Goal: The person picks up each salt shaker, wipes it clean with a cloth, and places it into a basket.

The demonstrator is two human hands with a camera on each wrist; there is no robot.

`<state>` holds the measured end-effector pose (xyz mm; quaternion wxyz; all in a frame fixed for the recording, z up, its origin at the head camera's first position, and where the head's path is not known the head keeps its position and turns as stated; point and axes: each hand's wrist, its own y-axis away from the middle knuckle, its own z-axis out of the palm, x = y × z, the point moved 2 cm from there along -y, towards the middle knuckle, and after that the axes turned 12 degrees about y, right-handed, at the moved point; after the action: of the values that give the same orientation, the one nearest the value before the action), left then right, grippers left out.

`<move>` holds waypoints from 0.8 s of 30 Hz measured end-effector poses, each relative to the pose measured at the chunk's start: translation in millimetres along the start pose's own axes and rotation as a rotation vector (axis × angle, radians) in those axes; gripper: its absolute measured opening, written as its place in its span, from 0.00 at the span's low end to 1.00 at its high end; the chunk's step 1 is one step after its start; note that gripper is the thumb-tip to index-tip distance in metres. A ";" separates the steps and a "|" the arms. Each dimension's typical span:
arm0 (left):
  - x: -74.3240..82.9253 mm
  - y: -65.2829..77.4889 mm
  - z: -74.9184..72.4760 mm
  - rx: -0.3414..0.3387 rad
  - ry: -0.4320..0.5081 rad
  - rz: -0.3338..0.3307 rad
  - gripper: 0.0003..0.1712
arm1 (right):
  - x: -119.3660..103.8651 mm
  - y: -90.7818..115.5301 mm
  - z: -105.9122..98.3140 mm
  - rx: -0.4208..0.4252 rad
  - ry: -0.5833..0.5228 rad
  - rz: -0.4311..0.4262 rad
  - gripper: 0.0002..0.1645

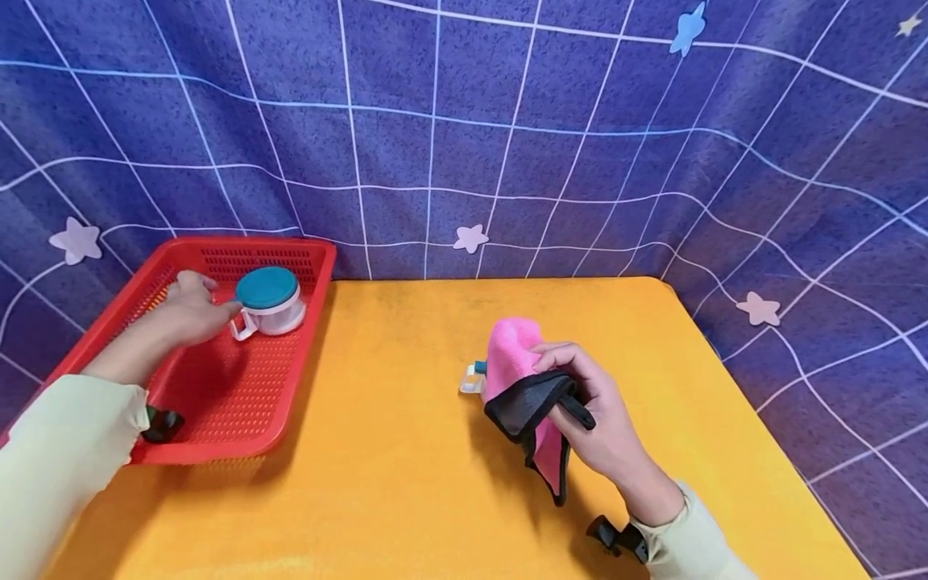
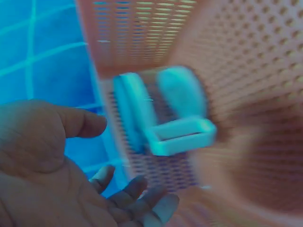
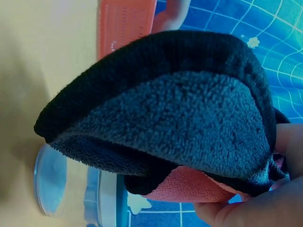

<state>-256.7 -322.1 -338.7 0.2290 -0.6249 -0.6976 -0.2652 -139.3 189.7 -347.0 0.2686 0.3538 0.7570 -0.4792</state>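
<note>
My left hand (image 1: 190, 310) is over the red basket, its fingers apart and empty, close to the handle of a clear jar (image 1: 281, 319) with a teal lid. In the left wrist view the jar (image 2: 182, 92) is blurred, its handle facing the palm. On the right, my right hand (image 1: 590, 407) grips a pink and grey cloth (image 1: 511, 354) with black edging and a black loop. Behind the cloth is a second clear jar, mostly hidden; its white handle (image 1: 471, 382) shows in the head view, and its clear body (image 3: 51, 179) in the right wrist view.
The red plastic basket (image 1: 290, 403) with perforated walls stands at the left of the yellow table (image 1: 391, 451). A blue curtain (image 1: 406, 145) with a white grid and stars hangs along the back and right side.
</note>
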 end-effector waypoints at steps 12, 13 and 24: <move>75.6 39.1 -6.6 0.032 0.007 0.185 0.38 | -2.2 -2.3 -14.9 0.045 0.012 -0.034 0.17; 81.9 43.4 -6.2 0.019 0.014 0.202 0.39 | -2.3 -2.5 -15.5 0.048 0.012 -0.034 0.17; 137.1 87.9 26.0 -0.073 0.167 0.367 0.41 | -2.5 -1.8 -15.6 0.060 0.008 -0.023 0.16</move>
<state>-184.6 -195.3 -261.7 0.3075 -0.7253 -0.5407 -0.2949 -140.3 202.8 -338.0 0.2494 0.3547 0.7475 -0.5032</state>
